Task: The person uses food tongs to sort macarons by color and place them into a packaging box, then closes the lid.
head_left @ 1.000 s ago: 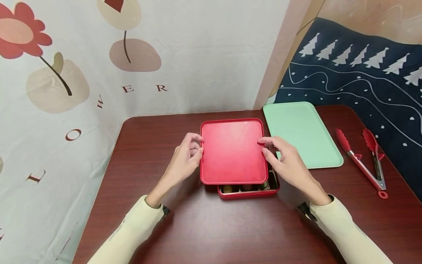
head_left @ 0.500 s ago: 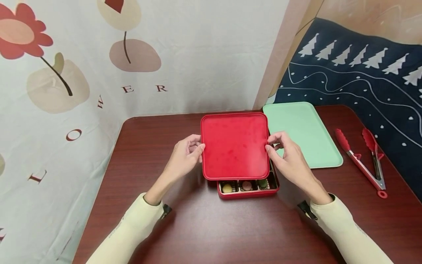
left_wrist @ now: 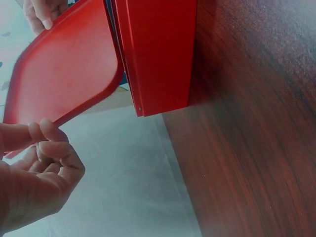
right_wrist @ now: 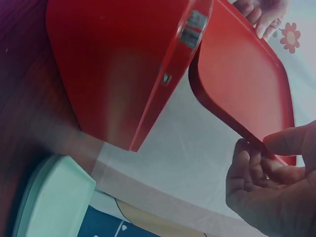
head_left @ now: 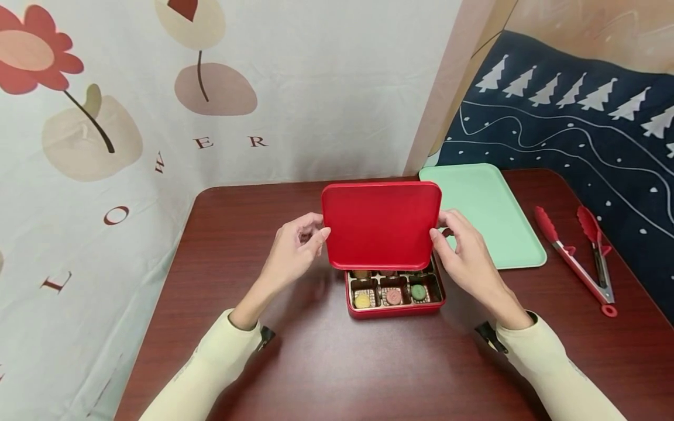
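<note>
A flat square red lid hangs tilted above a red box. My left hand pinches the lid's left edge between thumb and fingers. On the opposite edge, my right hand pinches it the same way. The box's near row shows a yellow round piece, a pink one and a green one, each in its own compartment. Behind the lid, most of the far part of the box is hidden. Both wrist views show the lid raised clear of the box.
A mint-green tray lies at the back right of the brown wooden table. Farther right are red-tipped tongs, spread apart. A printed cloth hangs along the table's back edge.
The lid has risen and tipped more steeply, so the box's near row and part of the row behind it now show. Both hands have kept their places at its edges.
</note>
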